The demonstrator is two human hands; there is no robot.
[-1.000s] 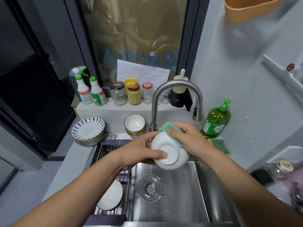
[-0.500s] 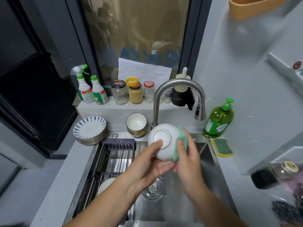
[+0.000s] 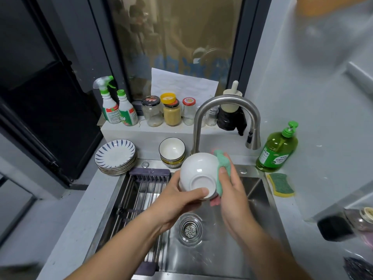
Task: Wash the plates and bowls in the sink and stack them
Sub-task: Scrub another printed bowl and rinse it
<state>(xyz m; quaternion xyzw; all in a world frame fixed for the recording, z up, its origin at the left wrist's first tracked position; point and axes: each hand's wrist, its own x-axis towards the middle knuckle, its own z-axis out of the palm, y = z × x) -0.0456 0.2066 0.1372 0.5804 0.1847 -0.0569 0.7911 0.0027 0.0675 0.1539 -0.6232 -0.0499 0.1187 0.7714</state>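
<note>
One bowl [image 3: 196,168], base now lower.

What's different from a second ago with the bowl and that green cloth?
The right hand slid the green cloth from the top of the white bowl round to its right side. Nothing was taken up or let go. The left hand still holds the bowl, thumb on its foot; the plate stack and stacked bowls stayed put.
</note>
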